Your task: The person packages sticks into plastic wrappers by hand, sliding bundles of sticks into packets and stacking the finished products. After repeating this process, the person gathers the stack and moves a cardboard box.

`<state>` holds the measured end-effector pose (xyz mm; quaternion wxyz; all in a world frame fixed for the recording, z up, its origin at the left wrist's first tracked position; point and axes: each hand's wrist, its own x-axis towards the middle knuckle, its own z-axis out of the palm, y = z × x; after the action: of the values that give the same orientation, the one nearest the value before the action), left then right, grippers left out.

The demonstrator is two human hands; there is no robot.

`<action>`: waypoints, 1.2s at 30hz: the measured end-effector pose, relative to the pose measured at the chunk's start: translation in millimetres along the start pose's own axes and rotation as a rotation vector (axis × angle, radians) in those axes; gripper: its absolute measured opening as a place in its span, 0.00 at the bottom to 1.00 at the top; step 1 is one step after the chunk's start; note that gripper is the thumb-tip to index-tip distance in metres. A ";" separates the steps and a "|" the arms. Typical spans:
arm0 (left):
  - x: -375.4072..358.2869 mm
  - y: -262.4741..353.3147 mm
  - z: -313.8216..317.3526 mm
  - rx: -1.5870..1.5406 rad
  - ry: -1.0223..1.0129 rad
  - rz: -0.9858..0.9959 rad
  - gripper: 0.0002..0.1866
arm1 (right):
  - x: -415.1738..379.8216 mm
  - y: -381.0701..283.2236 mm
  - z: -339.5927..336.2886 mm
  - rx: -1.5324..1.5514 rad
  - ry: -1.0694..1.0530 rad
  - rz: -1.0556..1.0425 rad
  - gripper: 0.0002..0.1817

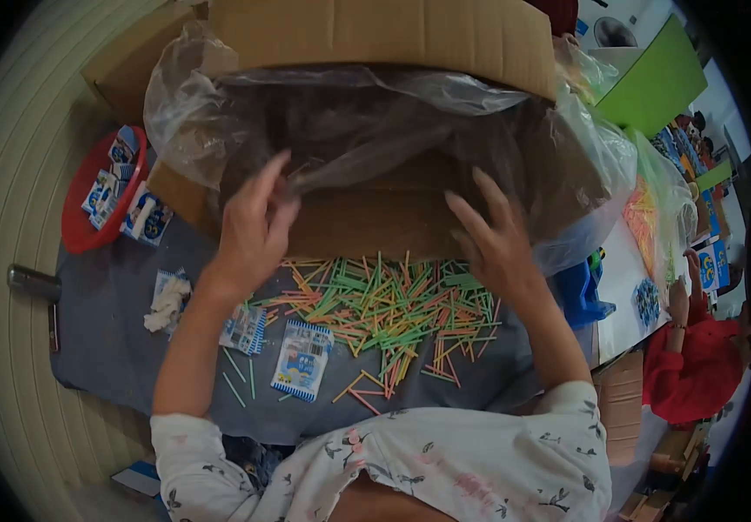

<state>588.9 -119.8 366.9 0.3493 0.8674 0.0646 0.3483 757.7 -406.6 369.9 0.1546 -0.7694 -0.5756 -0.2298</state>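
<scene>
My left hand (254,230) is raised at the left front of a big cardboard box (375,228), fingers apart and holding nothing. My right hand (497,239) hovers at the box's right front, its fingers spread, slightly blurred and empty. Clear plastic film (193,122) lines the box and hangs over its sides. Between my forearms, a loose heap of thin green, orange, yellow and pink sticks (384,304) lies on the grey cloth (140,339). Left of the heap lie a blue-and-white packet (303,359) and another packet (243,329), partly behind my left forearm.
A red basket (80,204) with small packets stands at the left. Nearer are a crumpled white wad (167,304) and a dark cylinder (33,284). At the right are a blue holder (580,296), a bag of orange sticks (643,217) and a person in red (697,370).
</scene>
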 end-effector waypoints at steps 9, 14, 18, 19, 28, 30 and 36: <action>-74.5 -20.3 -80.4 0.386 0.064 -0.286 0.18 | -90.1 26.1 -3.4 0.517 0.453 0.709 0.43; -25.0 -57.0 -54.9 0.168 0.059 -0.396 0.20 | -39.2 65.7 11.4 0.081 0.329 0.450 0.35; 58.5 -26.9 -103.8 0.263 0.355 -0.112 0.22 | 37.4 122.8 -50.3 -0.159 0.580 0.219 0.31; 81.3 -20.8 -113.5 0.233 0.345 -0.138 0.23 | 58.4 154.4 -61.2 -0.234 0.428 0.454 0.31; 159.0 5.6 -172.6 0.331 0.364 -0.069 0.23 | 24.2 381.2 -142.4 -0.016 0.351 0.456 0.32; 130.7 36.2 -174.2 0.145 0.375 -0.247 0.22 | 9.8 322.0 -146.1 0.050 0.329 0.456 0.32; 60.7 60.0 -164.2 0.004 0.362 -0.237 0.21 | 51.5 135.6 -144.8 0.233 0.335 0.396 0.33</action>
<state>519.8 -51.0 524.1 0.3691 0.7777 0.2286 0.4546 873.9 -476.6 523.4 0.3769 -0.7951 -0.4032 -0.2513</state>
